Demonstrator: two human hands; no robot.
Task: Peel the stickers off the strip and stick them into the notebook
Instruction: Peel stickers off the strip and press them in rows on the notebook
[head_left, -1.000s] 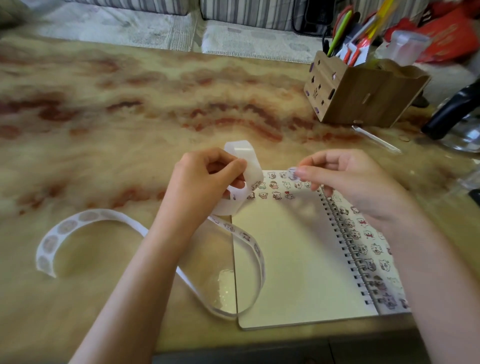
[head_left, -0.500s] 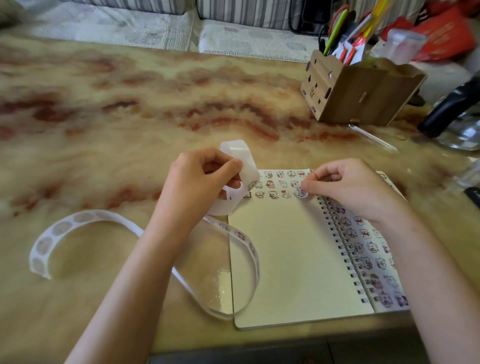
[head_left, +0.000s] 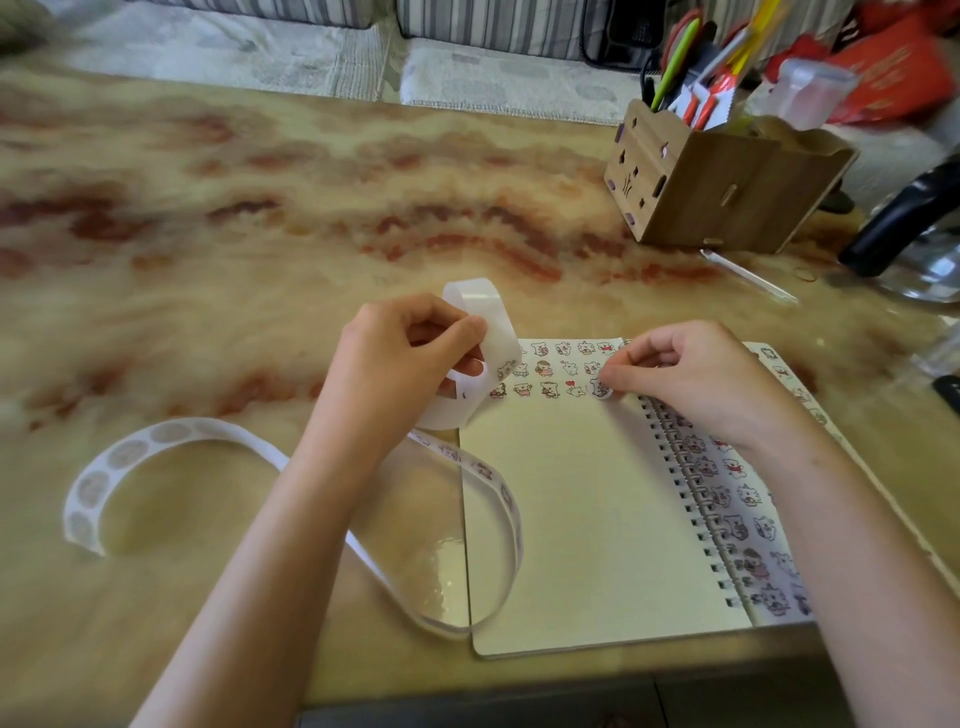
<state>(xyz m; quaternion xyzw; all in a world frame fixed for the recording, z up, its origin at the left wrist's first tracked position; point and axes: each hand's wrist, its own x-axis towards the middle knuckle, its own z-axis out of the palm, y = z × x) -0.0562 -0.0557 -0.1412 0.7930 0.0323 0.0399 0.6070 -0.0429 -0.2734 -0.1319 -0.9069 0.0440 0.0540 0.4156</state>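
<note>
Notebook (head_left: 597, 519): open on the bench (head_left: 260, 260), top rows filled.
Strip (head_left: 171, 432): left of the notebook; thin, limp, curling, so likely best gripped close to the peel point.
Box (head_left: 727, 192): beyond the notebook, holds pens (head_left: 675, 57).
Left hand (head_left: 400, 364): pinches the strip.
Right hand (head_left: 696, 374): pinches a sticker (head_left: 601, 388) against the notebook page.

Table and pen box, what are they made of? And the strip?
Table: looks like polished stone, maybe marble or an imitation; cream with red veins, glossy glare.
Box: thin wood or board, matte brown, with cut-out holes and slotted tabs.
Strip: probably slick paper backing; it curls in loops and shines.
</note>
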